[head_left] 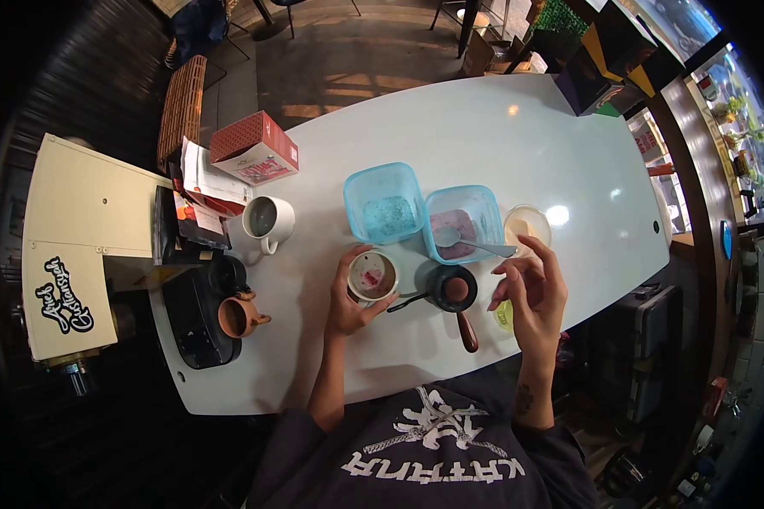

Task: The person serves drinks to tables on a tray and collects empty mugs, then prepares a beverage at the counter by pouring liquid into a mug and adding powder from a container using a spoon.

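My left hand (348, 297) is wrapped around a small cup (365, 262) with a smear of pinkish powder inside. To its right lies a portafilter (469, 331) with a dark wooden handle, a black ring (438, 289) on top and brown grounds (456, 290) in the middle. My right hand (530, 293) is raised beside it, fingers loosely bent and apart, with nothing visible in them. Behind stand two blue plastic tubs: the left tub (356, 182) has a little powder at the bottom, and the right tub (475, 197) holds pinkish powder and a metal spoon (484, 247).
A pale round container (543, 219) sits behind my right hand, and a yellow-green object (504, 316) is partly hidden below it. On the left are a white mug (282, 222), a brown cup (236, 317), a black scale-like device (193, 327) and a red box (259, 144).
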Tool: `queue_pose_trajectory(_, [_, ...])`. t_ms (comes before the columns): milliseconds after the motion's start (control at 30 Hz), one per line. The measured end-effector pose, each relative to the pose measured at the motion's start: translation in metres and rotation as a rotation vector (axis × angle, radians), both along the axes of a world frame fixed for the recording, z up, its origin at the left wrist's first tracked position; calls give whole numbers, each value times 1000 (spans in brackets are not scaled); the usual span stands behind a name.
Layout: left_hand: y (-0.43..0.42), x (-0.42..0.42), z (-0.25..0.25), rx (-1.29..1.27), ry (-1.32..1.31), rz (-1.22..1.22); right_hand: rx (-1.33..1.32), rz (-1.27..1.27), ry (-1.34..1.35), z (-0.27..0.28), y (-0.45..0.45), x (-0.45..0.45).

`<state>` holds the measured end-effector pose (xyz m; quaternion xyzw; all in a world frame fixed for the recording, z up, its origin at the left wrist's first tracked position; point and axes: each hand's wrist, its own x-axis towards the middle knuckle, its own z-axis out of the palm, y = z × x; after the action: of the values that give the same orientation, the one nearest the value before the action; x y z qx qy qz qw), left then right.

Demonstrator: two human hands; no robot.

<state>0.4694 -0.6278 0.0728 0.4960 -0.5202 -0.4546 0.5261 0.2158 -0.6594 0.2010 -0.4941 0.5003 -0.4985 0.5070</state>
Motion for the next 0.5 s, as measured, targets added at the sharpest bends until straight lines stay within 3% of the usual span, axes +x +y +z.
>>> queue_pose_trajectory(133, [1,1,-5,-18,-14,-14,-6,-68,-34,0,20,-11])
queue_pose_trajectory(200, [1,1,-1,9,2,-20,19,5,74,-9,31,-16])
queue_pose_trajectory(333, [1,1,-6,-6,2,-22,25,163,618,-9,47,-4])
queue_pose_trajectory(500, [1,1,-5,-20,-21,-20,-33,395,1015,-36,58,5])
